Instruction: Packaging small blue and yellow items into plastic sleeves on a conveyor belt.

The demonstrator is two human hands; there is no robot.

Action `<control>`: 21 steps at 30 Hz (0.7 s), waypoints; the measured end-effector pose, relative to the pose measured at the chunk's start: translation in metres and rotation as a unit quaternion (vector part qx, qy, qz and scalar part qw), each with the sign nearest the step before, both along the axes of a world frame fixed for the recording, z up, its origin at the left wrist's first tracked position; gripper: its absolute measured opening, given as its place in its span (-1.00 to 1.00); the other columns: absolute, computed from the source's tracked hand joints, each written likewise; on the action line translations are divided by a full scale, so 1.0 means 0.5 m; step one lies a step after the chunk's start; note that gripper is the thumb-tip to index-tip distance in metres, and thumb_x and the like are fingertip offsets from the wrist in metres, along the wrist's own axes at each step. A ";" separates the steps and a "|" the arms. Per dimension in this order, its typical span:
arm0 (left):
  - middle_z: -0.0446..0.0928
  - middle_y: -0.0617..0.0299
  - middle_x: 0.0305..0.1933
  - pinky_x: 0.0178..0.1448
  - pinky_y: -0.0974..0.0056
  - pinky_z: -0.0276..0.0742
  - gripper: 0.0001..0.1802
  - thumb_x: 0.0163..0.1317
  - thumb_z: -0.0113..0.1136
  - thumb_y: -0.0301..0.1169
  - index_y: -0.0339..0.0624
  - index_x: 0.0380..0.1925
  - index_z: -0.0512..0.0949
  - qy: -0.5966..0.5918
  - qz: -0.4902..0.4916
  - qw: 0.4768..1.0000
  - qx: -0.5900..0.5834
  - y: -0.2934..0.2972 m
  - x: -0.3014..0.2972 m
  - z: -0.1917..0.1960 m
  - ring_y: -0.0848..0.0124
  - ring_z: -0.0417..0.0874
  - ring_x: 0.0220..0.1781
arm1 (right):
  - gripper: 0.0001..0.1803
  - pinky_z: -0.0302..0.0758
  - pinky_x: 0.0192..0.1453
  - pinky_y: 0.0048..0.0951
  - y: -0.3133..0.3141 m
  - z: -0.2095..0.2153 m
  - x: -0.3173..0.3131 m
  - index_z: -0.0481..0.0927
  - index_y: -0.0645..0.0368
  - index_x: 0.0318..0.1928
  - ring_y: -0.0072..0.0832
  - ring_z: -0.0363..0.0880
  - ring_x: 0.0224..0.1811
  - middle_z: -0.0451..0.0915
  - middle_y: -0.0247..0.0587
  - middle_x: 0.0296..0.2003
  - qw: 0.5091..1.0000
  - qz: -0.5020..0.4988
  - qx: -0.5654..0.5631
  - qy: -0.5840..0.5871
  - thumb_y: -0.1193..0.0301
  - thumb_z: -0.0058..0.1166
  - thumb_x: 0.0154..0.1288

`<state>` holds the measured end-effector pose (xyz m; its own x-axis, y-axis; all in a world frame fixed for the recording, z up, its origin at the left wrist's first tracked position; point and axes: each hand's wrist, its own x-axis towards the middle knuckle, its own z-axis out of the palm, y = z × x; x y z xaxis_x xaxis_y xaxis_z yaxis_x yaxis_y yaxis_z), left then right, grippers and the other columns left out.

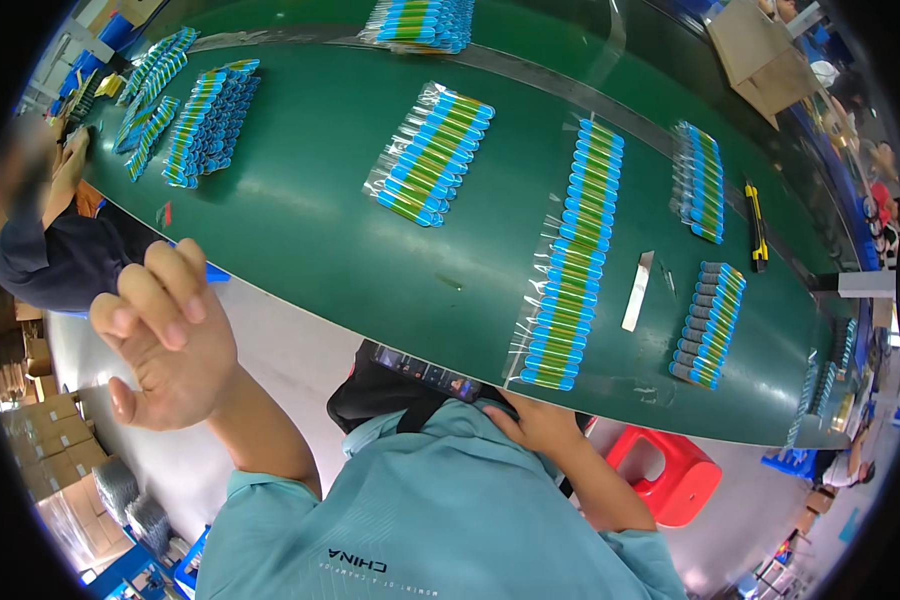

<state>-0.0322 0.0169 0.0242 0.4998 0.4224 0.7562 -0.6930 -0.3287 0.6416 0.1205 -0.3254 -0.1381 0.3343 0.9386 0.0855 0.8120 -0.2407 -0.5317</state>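
My left hand [175,345] is raised in front of the table's left part, palm showing. Its fingers are bent but apart, with nothing between them. At the table's near edge, my right hand [540,425] rests low against my body. Its thumb shows, but its other fingers are partly hidden. Next to it a phone [425,372] with a lit screen lies at the edge in front of me; whether the hand touches it I cannot tell. Beyond the right hand, a long row of blue-and-green packets [570,270] in clear film runs away across the green table [320,230].
More packet stacks lie at the middle [435,155], left [210,125] and right [705,180]. One right-hand bundle [708,325] shows grey parts. A yellow-black utility knife [757,228] and white strip [638,292] lie nearby. A red stool [675,480] stands below; a co-worker's sleeve [45,260] is at left.
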 end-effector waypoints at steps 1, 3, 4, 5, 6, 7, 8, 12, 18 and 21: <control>0.43 0.37 -0.31 -0.13 0.22 0.07 -0.49 0.37 -0.09 0.13 0.05 0.08 0.48 -0.001 -0.019 1.000 0.007 0.001 0.002 0.006 0.41 0.33 -0.23 | -0.40 0.46 0.23 -0.04 -0.001 -0.006 -0.002 0.60 0.03 0.26 -0.01 0.58 0.14 0.62 -0.01 0.13 1.000 -0.003 -0.001 -0.001 0.02 0.24 0.29; 0.44 0.45 -0.30 -0.14 0.25 0.06 -0.55 0.35 -0.03 0.12 0.16 0.06 0.49 -0.004 -0.034 0.999 0.001 -0.005 0.009 0.014 0.47 0.34 -0.25 | -0.36 0.39 0.33 0.00 0.001 -0.016 -0.008 0.53 -0.04 0.34 0.03 0.47 0.29 0.48 0.05 0.29 0.995 0.007 -0.093 0.043 -0.05 0.15 0.34; 0.44 0.45 -0.30 -0.14 0.25 0.06 -0.55 0.35 -0.03 0.12 0.16 0.06 0.49 -0.005 -0.036 0.999 0.002 -0.008 0.012 0.018 0.47 0.34 -0.25 | -0.36 0.39 0.33 0.00 0.002 -0.020 -0.011 0.53 -0.04 0.34 0.03 0.47 0.29 0.48 0.05 0.29 0.995 0.004 -0.092 0.043 -0.05 0.15 0.34; 0.45 0.46 -0.31 -0.14 0.25 0.06 -0.56 0.35 -0.01 0.12 0.16 0.04 0.49 0.000 -0.046 0.999 0.005 -0.011 0.015 0.020 0.48 0.35 -0.26 | -0.34 0.38 0.34 0.00 0.001 -0.024 -0.012 0.51 -0.04 0.35 0.03 0.47 0.29 0.49 0.05 0.28 0.995 0.005 -0.087 0.040 -0.07 0.14 0.34; 0.46 0.48 -0.31 -0.14 0.26 0.06 -0.58 0.35 0.01 0.11 0.16 0.03 0.49 0.005 -0.055 0.998 0.008 -0.013 0.018 0.022 0.48 0.36 -0.27 | -0.32 0.37 0.35 0.01 0.000 -0.027 -0.012 0.49 -0.05 0.36 0.04 0.47 0.29 0.49 0.05 0.28 0.996 0.006 -0.082 0.038 -0.09 0.13 0.34; 0.46 0.48 -0.31 -0.14 0.26 0.06 -0.58 0.35 0.01 0.11 0.16 0.03 0.49 0.005 -0.057 0.998 0.008 -0.014 0.021 0.022 0.48 0.36 -0.27 | -0.32 0.37 0.35 0.01 0.000 -0.028 -0.011 0.49 -0.05 0.36 0.04 0.47 0.29 0.49 0.05 0.28 0.996 0.004 -0.082 0.038 -0.09 0.13 0.34; 0.47 0.48 -0.31 -0.14 0.26 0.06 -0.58 0.34 0.04 0.12 0.17 0.02 0.50 0.005 -0.058 0.998 0.009 -0.016 0.022 0.023 0.49 0.38 -0.28 | -0.32 0.36 0.35 0.01 0.000 -0.029 -0.012 0.50 -0.04 0.35 0.03 0.47 0.29 0.49 0.04 0.28 0.996 0.002 -0.083 0.043 -0.09 0.13 0.34; 0.48 0.49 -0.30 -0.14 0.26 0.07 -0.51 0.29 0.11 0.21 0.17 0.01 0.50 0.012 -0.055 0.998 0.000 -0.020 0.019 0.026 0.49 0.39 -0.26 | -0.33 0.36 0.36 0.01 0.002 -0.027 -0.013 0.52 -0.05 0.34 0.03 0.46 0.30 0.48 0.04 0.29 0.995 0.000 -0.087 0.040 -0.10 0.14 0.33; 0.47 0.56 -0.27 -0.16 0.31 0.06 -0.15 -0.06 0.33 0.51 0.19 0.06 0.50 0.010 -0.090 0.996 0.015 -0.008 0.022 0.032 0.52 0.40 -0.24 | -0.29 0.35 0.36 0.00 0.004 -0.022 -0.010 0.52 0.05 0.31 0.05 0.45 0.30 0.49 0.07 0.27 0.995 -0.013 -0.081 0.051 -0.10 0.18 0.29; 0.49 0.59 -0.26 -0.17 0.33 0.05 -0.08 -0.20 0.39 0.53 0.23 0.07 0.50 0.004 -0.102 0.994 0.031 0.002 0.024 0.031 0.53 0.41 -0.23 | -0.26 0.35 0.35 0.00 0.003 -0.020 -0.010 0.51 0.10 0.31 0.07 0.44 0.30 0.48 0.09 0.27 0.994 -0.018 -0.087 0.069 -0.10 0.19 0.27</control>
